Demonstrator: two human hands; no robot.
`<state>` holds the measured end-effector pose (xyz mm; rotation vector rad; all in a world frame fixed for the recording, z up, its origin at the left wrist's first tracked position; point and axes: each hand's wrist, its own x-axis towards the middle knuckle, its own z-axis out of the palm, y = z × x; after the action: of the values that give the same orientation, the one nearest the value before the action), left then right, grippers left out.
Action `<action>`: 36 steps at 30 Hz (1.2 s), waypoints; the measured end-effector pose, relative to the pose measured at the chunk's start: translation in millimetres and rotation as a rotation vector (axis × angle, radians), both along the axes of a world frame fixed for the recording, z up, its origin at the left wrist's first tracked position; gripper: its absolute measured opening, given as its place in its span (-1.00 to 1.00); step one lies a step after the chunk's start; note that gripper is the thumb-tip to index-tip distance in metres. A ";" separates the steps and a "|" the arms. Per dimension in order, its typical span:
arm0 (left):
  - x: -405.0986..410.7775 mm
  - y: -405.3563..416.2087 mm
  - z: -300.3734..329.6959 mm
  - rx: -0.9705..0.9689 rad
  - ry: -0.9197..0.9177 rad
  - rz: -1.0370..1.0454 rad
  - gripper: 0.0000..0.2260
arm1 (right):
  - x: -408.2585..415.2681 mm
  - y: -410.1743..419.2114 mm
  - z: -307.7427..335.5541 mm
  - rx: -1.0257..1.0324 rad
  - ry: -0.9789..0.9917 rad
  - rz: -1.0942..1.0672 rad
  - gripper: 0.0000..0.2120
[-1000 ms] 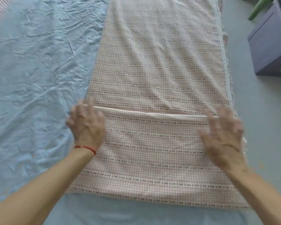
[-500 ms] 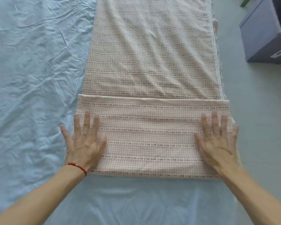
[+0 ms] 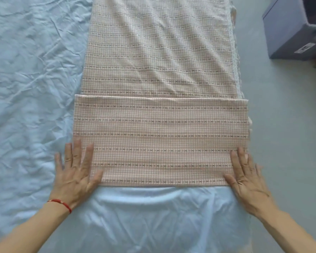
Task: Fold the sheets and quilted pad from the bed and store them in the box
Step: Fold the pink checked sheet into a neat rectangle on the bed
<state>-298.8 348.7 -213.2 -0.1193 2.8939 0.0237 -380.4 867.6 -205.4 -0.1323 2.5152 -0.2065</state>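
A pink checked sheet (image 3: pixel 159 52) lies as a long strip down the bed, its near end folded over into a flat band (image 3: pixel 161 141). My left hand (image 3: pixel 75 172) presses flat on the band's near left corner, fingers straight and spread. At the near right corner my right hand (image 3: pixel 246 178) lies flat the same way. Under it all is a wrinkled light blue sheet (image 3: pixel 29 79) that covers the bed. A dark blue box (image 3: pixel 288 33) stands on the floor at the upper right, its opening partly in view.
Grey-green floor (image 3: pixel 281 125) runs along the bed's right side, between the bed edge and the box. A lace-like trim (image 3: pixel 234 57) hangs at the pink sheet's right edge. A red string sits on my left wrist.
Both hands slid back toward me along the folded band and out to its near corners, flattening it. The view shifted, so the box sits further right.
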 end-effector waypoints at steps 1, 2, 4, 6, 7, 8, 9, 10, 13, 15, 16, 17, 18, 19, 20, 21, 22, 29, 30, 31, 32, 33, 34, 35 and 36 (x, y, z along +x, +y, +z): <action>4.9 -6.2 5.1 -0.006 -0.007 -0.045 -0.18 | -2.8 2.7 5.0 0.010 -0.018 0.024 -0.29; 10.4 -10.6 10.1 -0.013 -0.024 -0.111 -0.15 | -4.2 4.3 8.9 0.026 -0.031 0.052 -0.28; 17.3 -19.7 19.6 -0.028 -0.082 -0.222 -0.12 | -5.1 2.3 21.7 0.043 -0.035 0.129 -0.19; 16.5 -24.1 30.5 -0.027 -0.153 -0.213 -0.17 | -3.4 2.6 26.7 0.086 -0.064 0.193 0.00; 14.1 -23.7 33.2 -0.007 -0.164 -0.168 -0.21 | -3.2 2.2 27.0 0.106 -0.076 0.170 0.09; 12.2 -21.8 34.6 0.018 -0.160 -0.117 -0.24 | -3.7 -0.3 25.8 0.100 -0.035 0.134 0.16; 10.6 -19.9 34.7 0.058 -0.152 -0.069 -0.25 | -5.6 -2.6 23.3 0.081 -0.004 0.110 0.20; 11.4 -18.4 32.6 0.111 -0.129 -0.029 -0.24 | -4.6 -1.5 19.2 0.058 0.033 0.090 0.18; 16.7 -23.7 31.9 0.295 0.024 0.089 -0.21 | 1.5 6.0 15.5 -0.020 0.165 0.087 -0.05; 13.7 -31.0 45.3 0.390 0.064 0.172 -0.16 | 4.9 13.9 20.9 -0.107 0.315 0.113 -0.29; 9.3 -35.0 54.5 0.425 0.070 0.186 -0.18 | 4.4 17.1 28.9 -0.146 0.338 0.084 -0.38; 5.2 -37.1 65.5 0.458 0.087 0.187 -0.21 | 2.7 21.8 35.6 -0.195 0.332 0.051 -0.42; -0.8 -38.4 77.9 0.491 0.116 0.197 -0.26 | -1.4 22.3 47.5 -0.247 0.332 0.001 -0.46; -6.7 -39.6 89.4 0.521 0.152 0.220 -0.30 | -8.1 19.7 61.4 -0.298 0.364 -0.054 -0.53; -15.2 -41.9 102.2 0.552 0.190 0.249 -0.36 | -19.6 10.2 80.7 -0.335 0.436 -0.107 -0.66; -24.2 -44.4 110.8 0.578 0.232 0.275 -0.46 | -30.8 2.1 96.3 -0.360 0.515 -0.160 -0.81; -36.2 -46.3 119.7 0.607 0.274 0.318 -0.58 | -45.5 -6.6 110.9 -0.379 0.579 -0.236 -0.81; -173.5 -44.5 181.2 0.713 0.586 0.520 -0.84 | -191.5 -46.3 170.9 -0.549 0.830 -0.538 -0.64; -196.1 -46.7 183.1 0.704 0.587 0.525 -0.75 | -213.7 -51.7 173.3 -0.587 0.823 -0.567 -0.63; -218.7 -50.6 182.1 0.706 0.584 0.542 -0.68 | -235.2 -58.0 175.1 -0.608 0.815 -0.587 -0.62; -239.9 -53.8 180.0 0.712 0.575 0.573 -0.63 | -254.8 -64.3 176.1 -0.615 0.811 -0.597 -0.61; -262.2 -56.1 177.1 0.701 0.570 0.611 -0.60 | -275.6 -70.3 175.1 -0.614 0.815 -0.600 -0.59; -282.2 -57.5 173.9 0.688 0.562 0.649 -0.58 | -293.1 -75.9 172.8 -0.614 0.813 -0.611 -0.57; -301.7 -57.4 171.7 0.679 0.559 0.680 -0.56 | -309.6 -80.0 169.6 -0.612 0.805 -0.630 -0.55; -322.9 -58.0 166.6 0.676 0.559 0.699 -0.56 | -329.3 -83.8 162.5 -0.607 0.794 -0.653 -0.53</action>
<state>-621.7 290.7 -46.7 -1.1205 2.9779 1.3088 -709.6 783.8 -42.9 0.4668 3.0847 -1.4198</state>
